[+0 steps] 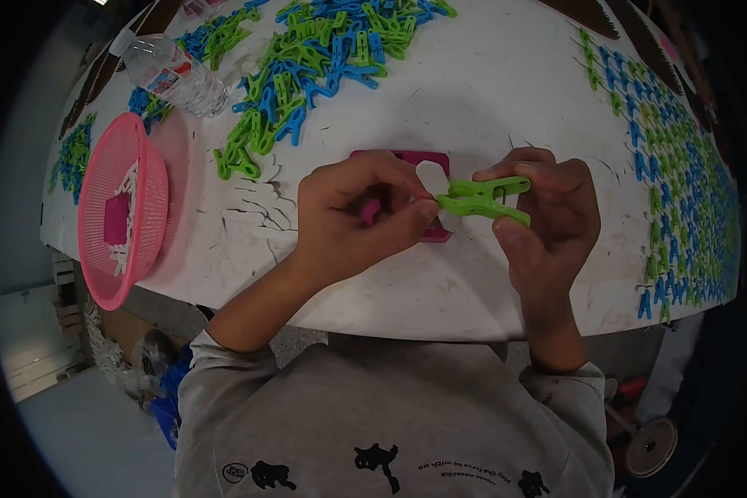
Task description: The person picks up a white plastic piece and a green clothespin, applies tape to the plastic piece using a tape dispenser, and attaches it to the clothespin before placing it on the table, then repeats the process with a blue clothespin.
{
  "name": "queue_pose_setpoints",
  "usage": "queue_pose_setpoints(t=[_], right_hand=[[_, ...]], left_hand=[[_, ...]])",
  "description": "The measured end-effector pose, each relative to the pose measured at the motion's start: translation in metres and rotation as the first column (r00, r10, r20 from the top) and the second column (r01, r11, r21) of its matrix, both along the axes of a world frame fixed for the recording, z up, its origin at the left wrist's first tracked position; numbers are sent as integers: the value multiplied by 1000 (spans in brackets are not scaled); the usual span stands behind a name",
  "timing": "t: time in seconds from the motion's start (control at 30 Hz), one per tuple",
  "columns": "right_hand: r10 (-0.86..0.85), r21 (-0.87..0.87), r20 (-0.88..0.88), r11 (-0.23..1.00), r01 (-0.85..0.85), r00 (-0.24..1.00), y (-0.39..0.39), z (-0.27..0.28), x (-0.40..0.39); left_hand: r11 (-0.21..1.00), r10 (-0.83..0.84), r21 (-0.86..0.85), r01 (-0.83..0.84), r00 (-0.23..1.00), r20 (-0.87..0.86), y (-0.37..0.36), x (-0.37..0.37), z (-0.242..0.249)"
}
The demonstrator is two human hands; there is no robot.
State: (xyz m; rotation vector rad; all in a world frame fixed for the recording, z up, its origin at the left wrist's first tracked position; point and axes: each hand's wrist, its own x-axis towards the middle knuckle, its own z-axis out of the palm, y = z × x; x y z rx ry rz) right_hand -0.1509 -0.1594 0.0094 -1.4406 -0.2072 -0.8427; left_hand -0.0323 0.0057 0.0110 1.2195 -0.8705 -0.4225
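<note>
Green clothespin (466, 205) is above the tabletop (473, 303), between our hands: our right grip (556, 199) clamps its handles (515, 185); our left grip (353, 203) is pinched together at its nose (446, 202), on what we cannot tell. We judge it light, stiff, springy, best taken by the handle ends.

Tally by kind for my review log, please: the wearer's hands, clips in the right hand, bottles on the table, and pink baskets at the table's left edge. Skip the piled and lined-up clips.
Hands: 2 (left hand, right hand)
Green clip: 1
Plastic bottle: 1
Pink basket: 1
Total: 5
</note>
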Motion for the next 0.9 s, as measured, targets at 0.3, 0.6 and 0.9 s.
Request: queue_pose_setpoints(t=[0.3,0.6,0.9], right_hand=[[4,1,-28,1000,-4,1000,0,-1,0],[-8,30,-63,999,10,998,2,3,0],[-40,-148,48,988,47,998,-1,3,3]], left_hand=[[1000,-16,23,16,999,-30,1,0,1],[999,-38,29,38,999,1,0,5,1],[998,-18,-49,31,968,249,-1,12,-4]])
